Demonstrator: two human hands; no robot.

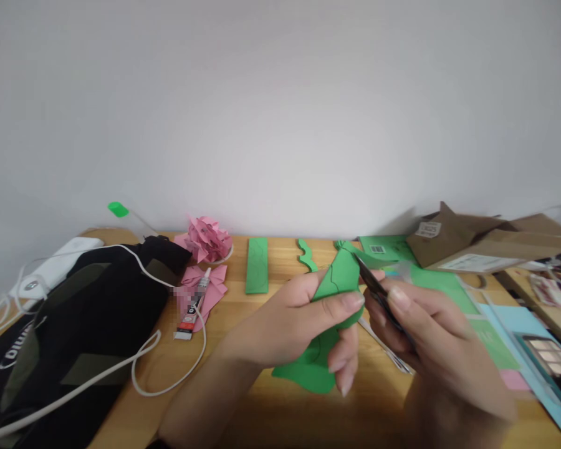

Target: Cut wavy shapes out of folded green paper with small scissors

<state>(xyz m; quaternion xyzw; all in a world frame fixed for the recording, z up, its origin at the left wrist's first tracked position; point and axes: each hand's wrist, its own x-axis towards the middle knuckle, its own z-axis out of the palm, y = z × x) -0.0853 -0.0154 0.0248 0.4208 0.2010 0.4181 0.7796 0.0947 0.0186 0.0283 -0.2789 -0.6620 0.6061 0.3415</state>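
Both bare hands sit closest, raised over the wooden worktop (355,421), with a piece of green paper (341,271) between them near the middle of the view. Thin drawn outlines show on the paper, its lower edge is wavy, and its narrow top points to 12 o'clock. The left hand (303,324) has its grip pinched on the paper, thumb across the front and other fingers around the right side. The right hand (442,349) has its grip closed around dark scissors (378,290), whose tip points to 11 o'clock at the paper's upper right edge; whether the blades are parted, I cannot tell.

Taking the paper as the clock's hub, a wavy green cutout (305,255) lies near at 11 o'clock, and a green rectangle (257,265) bearing faint outlines lies at 10. Farther out at 10 stands a crumpled-looking pink paper flower (209,239). At 9 o'clock, a tube (194,305) rests on folded pink paper (217,277), with a black bag (116,305) beyond it and a white cable (168,391) looping between.

At 1 o'clock lies a green packet (393,247) with a barcode label; at 2, an opened cardboard box (486,246). Light blue sheets (509,317) and a palette (545,355) lie at 3, partly overlapping.
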